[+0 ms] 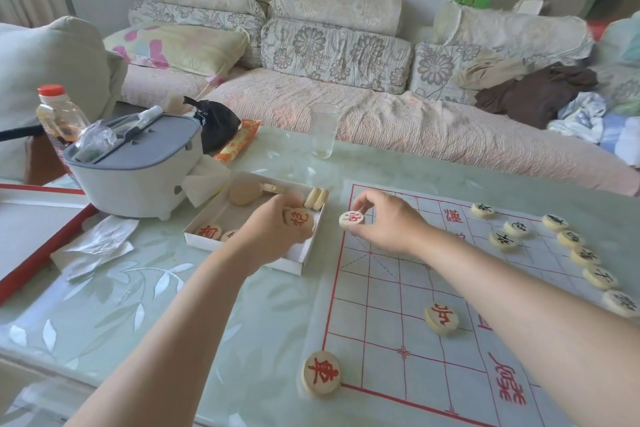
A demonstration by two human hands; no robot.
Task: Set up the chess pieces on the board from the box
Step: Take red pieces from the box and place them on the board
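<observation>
A white sheet board (398, 305) with red grid lines lies on the table at the right. My left hand (273, 236) hovers over the white box (304, 253) and holds a round wooden piece with a red character (298, 218). My right hand (388, 222) pinches another red-marked piece (351, 219) at the board's far left corner. Two red pieces sit on the board: one at the near left corner (321, 373), one in the middle (441, 317). Several black-marked pieces (585, 256) line the right side. More pieces (209, 231) lie inside the box.
A grey-and-white lidded container (138, 170) stands left of the box, with a red-capped bottle (59, 114) behind it. A drinking glass (323, 130) stands at the table's far edge. Crumpled tissue (97, 243) lies at the left. A sofa with cushions runs behind the table.
</observation>
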